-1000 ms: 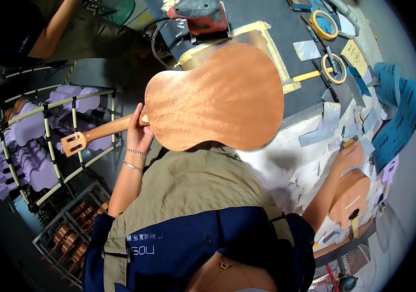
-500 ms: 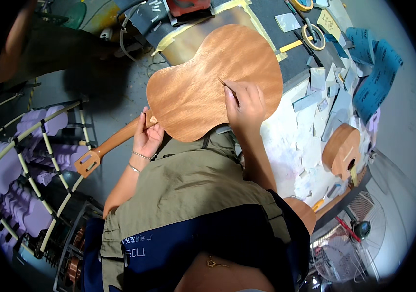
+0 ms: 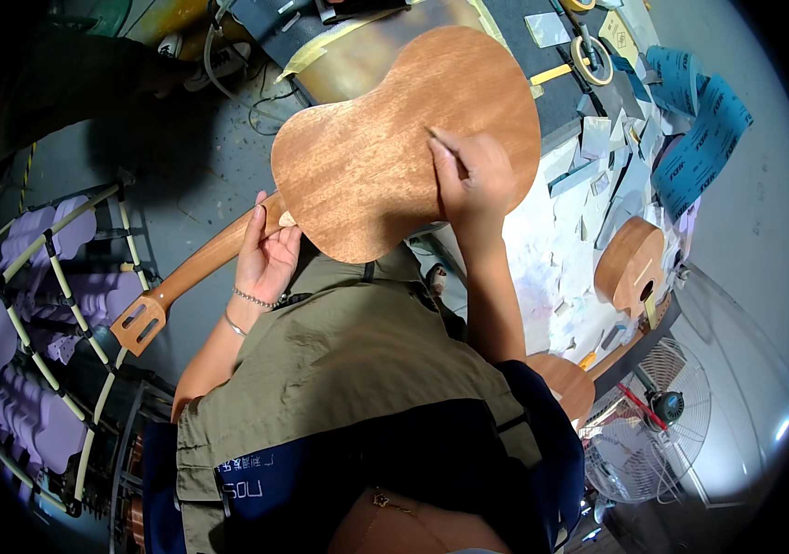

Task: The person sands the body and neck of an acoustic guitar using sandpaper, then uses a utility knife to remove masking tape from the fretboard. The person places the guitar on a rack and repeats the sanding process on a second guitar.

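Holding a small guitar (image 3: 367, 175) back-up above the lap, under both hands

Shows a warm reddish-brown back, with fine grain running slantwise, soft darker streaks and a mild sheen. Swells to a wide round bout at upper right, draws in at a smooth waist, then rounds off in a smaller bout at lower left. Bears a pale heel cap (image 3: 287, 220) at the join of body and neck (image 3: 214, 249). Ends in a slotted headstock (image 3: 140, 323), with two long slots cut through, pointing to lower left.

Rests at the neck end in the left hand (image 3: 268, 263), with thumb laid along the neck and fingers loosely bent around beside the heel. Takes on its back, toward the wide end, the right hand (image 3: 479, 185), with fingers curled in and tips pinched on a small dark-tipped piece (image 3: 431, 135), too small to tell its kind.

Overlaps, in view, a dark bench top (image 3: 560, 109) with yellowish masking tape (image 3: 325, 44); cannot tell whether touching. Farther right, gives way to a white surface (image 3: 533, 245) strewn with scraps, a tape roll (image 3: 591, 60), a curling blue sheet (image 3: 704, 148), a second guitar (image 3: 630, 263) and a fan (image 3: 667, 406). At left, faces a rack (image 3: 62, 286) of purple shapes (image 3: 48, 415)
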Available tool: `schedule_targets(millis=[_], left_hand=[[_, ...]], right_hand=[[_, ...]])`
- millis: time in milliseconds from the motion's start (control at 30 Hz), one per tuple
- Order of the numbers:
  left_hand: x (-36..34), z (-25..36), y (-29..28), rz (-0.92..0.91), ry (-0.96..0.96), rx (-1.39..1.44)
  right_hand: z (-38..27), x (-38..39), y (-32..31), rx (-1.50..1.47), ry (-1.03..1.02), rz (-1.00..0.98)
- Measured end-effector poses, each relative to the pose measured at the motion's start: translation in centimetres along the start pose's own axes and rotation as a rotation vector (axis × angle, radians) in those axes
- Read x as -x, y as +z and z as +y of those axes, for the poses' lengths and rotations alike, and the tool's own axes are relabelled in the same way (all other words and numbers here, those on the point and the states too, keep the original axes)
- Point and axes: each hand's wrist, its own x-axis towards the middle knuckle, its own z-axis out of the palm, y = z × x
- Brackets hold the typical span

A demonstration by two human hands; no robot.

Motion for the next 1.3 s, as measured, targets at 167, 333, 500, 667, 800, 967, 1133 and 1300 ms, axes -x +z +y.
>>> schedule_targets(millis=[167,333,500,667,800,967,1133,1300], left_hand=[[0.27,-0.28,0.31,0.041,0.035,-0.020],[0.27,-0.20,-0.04,0.011,0.021,-0.035],[0.55,-0.50,0.23,-0.005,0.028,-0.031],[0.57,-0.55,0.22,0.005,0.036,-0.021],[0.70,-0.67,0.46,0.006,0.047,-0.029],[0.68,-0.72,0.44,0.020,0.058,-0.022],[0.71,-0.74,0.34,0.024,0.052,-0.016],[0.68,-0.86,0.45,0.021,0.061,-0.026]], right_hand=[[-0.34,0.30,0.15,0.040,0.011,0.040],[-0.36,0.31,-0.18,0.038,0.049,0.051],[-0.03,0.40,-0.15,-0.008,0.053,0.074],[-0.19,0.59,-0.33,0.019,0.036,0.026],[-0.44,0.71,-0.15,0.014,0.009,0.032],[-0.16,0.50,-0.32,-0.027,0.035,0.040],[-0.45,0.63,-0.29,-0.073,0.075,0.016],[-0.81,0.77,-0.28,-0.031,0.029,-0.005]])
